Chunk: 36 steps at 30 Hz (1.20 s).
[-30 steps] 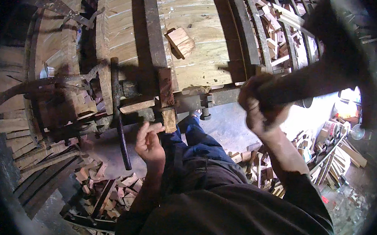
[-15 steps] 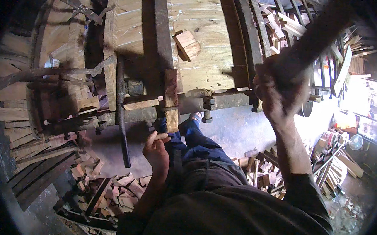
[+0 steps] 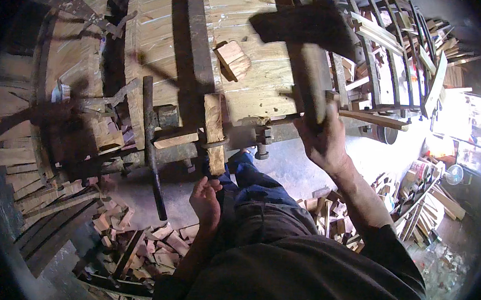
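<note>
My right hand (image 3: pixel 326 140) is closed round the wooden handle of a hammer (image 3: pixel 310 29), whose dark, heavy head is raised over the boards. Below the bench edge, my left hand (image 3: pixel 206 202) is half curled with its fingers loosely apart, holding nothing visible. Its fingertips are just under the lower end of a short wooden block (image 3: pixel 214 120). That block lies across the edge at the end of a long dark metal bar (image 3: pixel 197 35), with a metal loop around its lower part. Pale glued boards (image 3: pixel 244 11) lie under the bars.
A loose wood offcut (image 3: pixel 233 60) rests on the boards. Left of the block, a dark rod handle (image 3: pixel 154 149) hangs past the bench edge. Wood scraps (image 3: pixel 161 245) are heaped on the floor at lower left, with more at the right. A small fan (image 3: pixel 454 174) stands far right.
The hammer has swung from the upper right to the left, and my right hand has moved left with it. My left hand has dropped slightly, its fingers loosening. The block's upper end looks shifted.
</note>
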Each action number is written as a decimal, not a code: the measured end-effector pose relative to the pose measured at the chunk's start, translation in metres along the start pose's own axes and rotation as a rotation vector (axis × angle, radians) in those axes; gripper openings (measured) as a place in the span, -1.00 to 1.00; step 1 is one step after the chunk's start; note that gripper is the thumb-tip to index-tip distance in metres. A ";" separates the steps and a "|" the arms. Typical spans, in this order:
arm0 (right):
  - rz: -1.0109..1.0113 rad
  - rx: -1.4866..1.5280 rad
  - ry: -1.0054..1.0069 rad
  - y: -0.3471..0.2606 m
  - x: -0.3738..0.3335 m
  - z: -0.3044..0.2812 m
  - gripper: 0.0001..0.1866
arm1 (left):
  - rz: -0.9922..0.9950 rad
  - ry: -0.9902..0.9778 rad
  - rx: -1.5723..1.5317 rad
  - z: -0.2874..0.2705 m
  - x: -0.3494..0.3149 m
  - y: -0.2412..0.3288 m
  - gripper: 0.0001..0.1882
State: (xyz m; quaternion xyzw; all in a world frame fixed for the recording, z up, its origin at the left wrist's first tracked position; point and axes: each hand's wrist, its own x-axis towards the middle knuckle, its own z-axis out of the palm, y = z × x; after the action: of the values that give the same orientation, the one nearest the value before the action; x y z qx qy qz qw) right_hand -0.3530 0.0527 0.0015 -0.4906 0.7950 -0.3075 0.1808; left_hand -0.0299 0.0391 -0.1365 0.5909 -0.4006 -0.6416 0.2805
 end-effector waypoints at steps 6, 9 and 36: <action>0.222 -0.395 -0.546 0.115 -0.059 0.029 -0.52 | 0.060 -0.081 0.051 0.010 0.000 0.006 -0.68; 0.247 -0.213 -0.382 0.134 -0.050 0.027 -0.53 | 0.098 -0.090 0.107 0.003 0.010 0.016 -0.69; 1.244 1.595 0.532 0.186 -0.175 0.217 -0.63 | -0.395 -0.368 0.636 -0.074 -0.004 -0.023 -0.66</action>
State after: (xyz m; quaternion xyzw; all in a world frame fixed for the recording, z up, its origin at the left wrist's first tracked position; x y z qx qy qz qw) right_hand -0.2702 0.2026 -0.2861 0.3502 0.4879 -0.6938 0.3975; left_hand 0.0464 0.0406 -0.1522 0.5891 -0.5012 -0.6223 -0.1206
